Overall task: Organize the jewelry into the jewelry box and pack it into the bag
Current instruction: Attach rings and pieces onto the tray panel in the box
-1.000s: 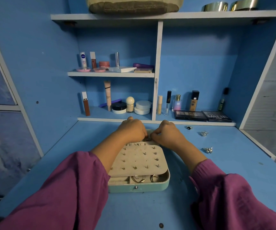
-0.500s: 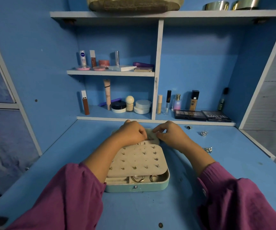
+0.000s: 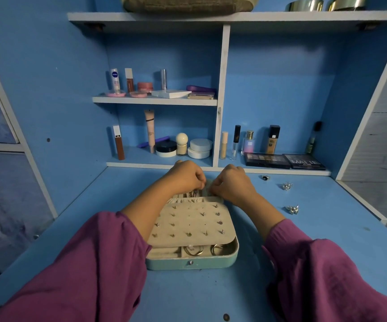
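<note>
Coming back together at the far edge of the jewelry box (image 3: 191, 263) after spreading a little half a second ago. Sitting close on the blue bench (image 3: 327, 240), mint green, lid open, gold rings (image 3: 196, 250) showing in the front slots. Lying over most of it, a cream flap (image 3: 191, 223) dotted with small studs. Reaching past the flap with both hands. Curling the left hand (image 3: 183, 176) and right hand (image 3: 233, 183), pinching something tiny between them, too small to name. Looking like the filling step, probably fixing a piece in the back. Waiting farther right, a dark ring (image 3: 265, 177) and two silver clips (image 3: 287, 185), needing picking up next. Not seeing any bag.
</note>
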Demonstrator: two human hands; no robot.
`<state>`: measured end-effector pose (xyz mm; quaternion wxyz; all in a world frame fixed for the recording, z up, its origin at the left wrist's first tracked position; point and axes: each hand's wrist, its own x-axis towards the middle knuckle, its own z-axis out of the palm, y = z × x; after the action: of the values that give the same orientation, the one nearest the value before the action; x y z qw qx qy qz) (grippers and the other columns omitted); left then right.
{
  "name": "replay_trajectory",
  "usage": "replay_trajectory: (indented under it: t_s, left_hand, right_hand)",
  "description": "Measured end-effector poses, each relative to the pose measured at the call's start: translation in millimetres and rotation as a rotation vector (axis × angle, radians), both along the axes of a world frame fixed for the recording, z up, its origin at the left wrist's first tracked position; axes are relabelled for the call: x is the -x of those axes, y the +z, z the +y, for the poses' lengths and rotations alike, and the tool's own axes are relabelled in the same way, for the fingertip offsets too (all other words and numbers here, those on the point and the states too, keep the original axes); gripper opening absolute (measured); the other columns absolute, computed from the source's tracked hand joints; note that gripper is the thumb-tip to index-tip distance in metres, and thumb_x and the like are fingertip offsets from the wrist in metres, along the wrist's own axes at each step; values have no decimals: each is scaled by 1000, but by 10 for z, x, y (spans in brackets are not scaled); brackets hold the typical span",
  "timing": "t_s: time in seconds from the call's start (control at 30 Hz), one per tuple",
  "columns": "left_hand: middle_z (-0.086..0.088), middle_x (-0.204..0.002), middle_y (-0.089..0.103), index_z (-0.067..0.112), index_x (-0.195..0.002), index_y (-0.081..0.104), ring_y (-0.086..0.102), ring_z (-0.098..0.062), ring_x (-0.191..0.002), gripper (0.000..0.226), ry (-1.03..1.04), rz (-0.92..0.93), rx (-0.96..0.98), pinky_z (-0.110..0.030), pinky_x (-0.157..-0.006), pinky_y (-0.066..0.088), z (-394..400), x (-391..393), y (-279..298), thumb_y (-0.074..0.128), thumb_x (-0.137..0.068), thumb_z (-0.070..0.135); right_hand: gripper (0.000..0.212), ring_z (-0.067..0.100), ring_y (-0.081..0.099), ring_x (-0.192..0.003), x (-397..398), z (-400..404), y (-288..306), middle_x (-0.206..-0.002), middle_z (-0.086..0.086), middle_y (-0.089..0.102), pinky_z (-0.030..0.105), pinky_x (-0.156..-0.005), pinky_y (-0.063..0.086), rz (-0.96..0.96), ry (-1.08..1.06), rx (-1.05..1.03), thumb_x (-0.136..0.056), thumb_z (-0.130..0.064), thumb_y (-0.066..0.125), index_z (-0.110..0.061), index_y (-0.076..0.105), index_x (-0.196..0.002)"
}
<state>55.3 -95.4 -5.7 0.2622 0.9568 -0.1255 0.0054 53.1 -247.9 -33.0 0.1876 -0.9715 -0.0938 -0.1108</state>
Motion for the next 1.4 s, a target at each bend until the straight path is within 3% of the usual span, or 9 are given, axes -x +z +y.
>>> replay_trajectory:
  t_s: [0.2,0.3,0.4,0.5,0.73,0.93,1.07,1.17,1.4]
  left_hand:
    - [-2,-85,69,13,-89,75,59,-15,-78,10,6,64,137,-26,-71,47,-50,7,23,68,-83,8]
    - [-5,-88,69,12,-84,73,59,-16,-80,8,37,69,203,-27,-74,48,-69,-9,17,67,-83,6]
    - [-7,-94,71,12,-84,72,63,-19,-88,7,78,60,188,-31,-82,51,-96,-37,-14,66,-85,9]
    - [-5,-94,71,15,-81,71,64,-20,-91,8,130,11,98,-37,-87,53,-113,-78,-62,65,-86,14]
    - [3,-92,69,26,-75,71,61,-16,-92,15,105,-6,31,-37,-88,54,-67,-67,-32,65,-83,14]
    - [10,-104,69,31,-91,76,41,-17,-110,29,58,-18,-147,-35,-95,46,-91,-39,-51,54,-85,13]
    - [3,-99,67,30,-74,69,42,-17,-108,16,76,-44,-168,-34,-89,46,-95,-75,-64,62,-86,23]
    - [-4,-100,63,30,-60,60,47,-19,-104,24,89,-20,-192,-36,-87,48,-126,-110,-79,66,-83,27]
    - [-8,-98,62,26,-58,56,54,-21,-100,25,70,-15,-197,-41,-88,50,-173,-146,-94,64,-82,21]
  right_hand:
    - [19,25,45,-113,-92,-21,-11,-117,7,54,39,-93,46,55,21,-261,-87,-29,66,-14,76,-91]
    - [16,27,50,-111,-137,-15,-37,-112,8,60,43,-92,48,51,36,-353,-87,-29,65,-18,76,-91]
    - [16,23,47,-111,-121,-9,-64,-111,6,56,38,-93,46,27,17,-379,-88,-28,65,-17,75,-93]
    - [17,21,42,-111,-87,-1,-87,-111,7,50,34,-93,42,-35,-8,-353,-89,-25,64,-14,74,-97]
    - [13,24,47,-111,-72,-92,-88,-110,6,56,38,-92,44,-101,12,-334,-87,-23,65,-17,76,-91]
    - [16,22,41,-110,33,-156,-28,-110,-2,55,27,-80,33,-80,19,-136,-84,-30,67,-22,78,-93]
    - [15,23,41,-110,36,-119,-41,-112,1,54,27,-81,34,-103,1,-105,-85,-32,66,-26,77,-94]
    - [16,23,41,-110,13,-95,-66,-113,2,55,25,-80,33,-113,-10,-93,-85,-33,66,-26,77,-94]
    - [17,24,42,-111,16,-102,-64,-113,3,55,29,-82,37,-95,-2,-99,-85,-34,68,-26,77,-97]
